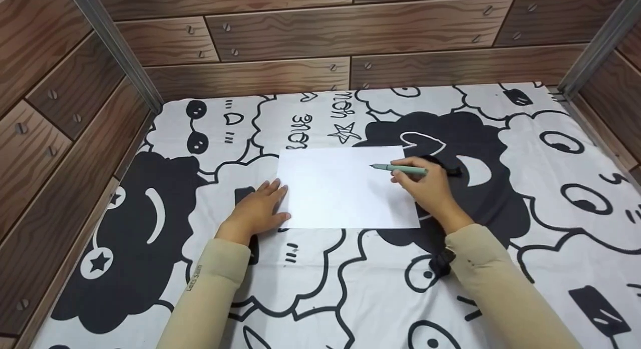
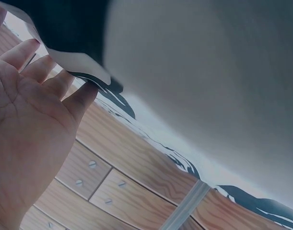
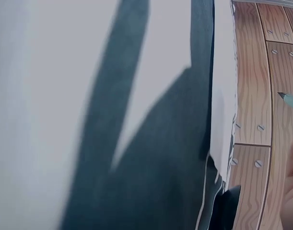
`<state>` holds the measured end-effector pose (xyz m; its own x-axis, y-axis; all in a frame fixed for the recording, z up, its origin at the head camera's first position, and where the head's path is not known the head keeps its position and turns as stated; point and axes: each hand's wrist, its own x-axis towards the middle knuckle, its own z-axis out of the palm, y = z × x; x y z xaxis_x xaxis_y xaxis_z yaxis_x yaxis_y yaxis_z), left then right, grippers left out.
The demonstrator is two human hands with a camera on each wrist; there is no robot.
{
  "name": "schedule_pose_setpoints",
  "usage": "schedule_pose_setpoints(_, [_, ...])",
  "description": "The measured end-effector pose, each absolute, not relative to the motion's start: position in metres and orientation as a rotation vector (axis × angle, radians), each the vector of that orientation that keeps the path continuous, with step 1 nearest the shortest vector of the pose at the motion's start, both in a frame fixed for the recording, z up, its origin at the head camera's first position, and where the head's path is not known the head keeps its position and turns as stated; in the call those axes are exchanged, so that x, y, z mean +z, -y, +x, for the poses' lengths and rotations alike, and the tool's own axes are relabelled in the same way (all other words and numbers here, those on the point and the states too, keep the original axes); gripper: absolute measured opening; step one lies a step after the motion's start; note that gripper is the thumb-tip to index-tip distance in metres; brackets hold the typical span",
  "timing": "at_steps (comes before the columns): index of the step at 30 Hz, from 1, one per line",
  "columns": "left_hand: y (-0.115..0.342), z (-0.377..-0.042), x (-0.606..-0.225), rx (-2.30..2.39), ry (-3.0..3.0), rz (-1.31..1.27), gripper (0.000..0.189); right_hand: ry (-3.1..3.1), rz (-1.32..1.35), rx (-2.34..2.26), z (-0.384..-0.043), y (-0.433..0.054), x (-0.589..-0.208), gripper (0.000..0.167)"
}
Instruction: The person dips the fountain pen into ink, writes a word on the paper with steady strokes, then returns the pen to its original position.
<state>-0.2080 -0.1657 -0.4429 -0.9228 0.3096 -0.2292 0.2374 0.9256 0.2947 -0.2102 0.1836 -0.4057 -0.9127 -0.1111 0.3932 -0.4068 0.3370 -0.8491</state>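
A blank white sheet of paper [image 1: 340, 194] lies on the patterned cloth in the head view. My right hand [image 1: 428, 184] pinches a green pen [image 1: 400, 167] above the paper's right part, its dark nib pointing left. In the right wrist view the pen [image 3: 291, 99] and part of the right hand [image 3: 292, 177] show at the right edge. My left hand [image 1: 258, 211] rests at the paper's left edge with its fingers spread. The left wrist view shows that palm [image 2: 31, 115] with the fingers extended against the cloth.
Under the paper spreads a black-and-white cartoon cloth [image 1: 300, 319]. Wood-plank-print walls [image 1: 280, 38] stand at the back and sides, with metal posts [image 1: 120, 53] at the corners. A black strap with a buckle [image 1: 442, 262] shows by the right sleeve.
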Motion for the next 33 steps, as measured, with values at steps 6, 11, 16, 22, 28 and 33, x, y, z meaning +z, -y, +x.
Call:
schedule_pose_setpoints(6, [0.166,-0.208,-0.443,0.386,-2.807,0.389,0.068,2.343,0.459,1.607,-0.230,-0.178,-0.428,0.017])
schedule_pose_setpoints(11, [0.166,-0.208,-0.443,0.380,-2.812,0.395,0.068,2.358,0.432,1.660,-0.238,-0.173,-0.436,0.014])
schedule_pose_setpoints(16, [0.168,-0.207,-0.442,0.398,-2.816,0.397,0.068,2.429,0.403,1.656,-0.241,-0.167,-0.436,0.014])
schedule_pose_setpoints(22, [0.169,-0.207,-0.443,0.412,-2.821,0.416,0.067,2.506,0.374,1.635,-0.238,-0.154,-0.425,0.015])
schedule_pose_setpoints(28, [0.168,-0.207,-0.444,0.378,-2.843,0.461,0.067,2.481,0.385,1.694,-0.250,-0.149,-0.439,0.016])
schedule_pose_setpoints(33, [0.167,-0.208,-0.443,0.376,-2.834,0.465,0.067,2.521,0.364,1.710,-0.251,-0.143,-0.439,0.013])
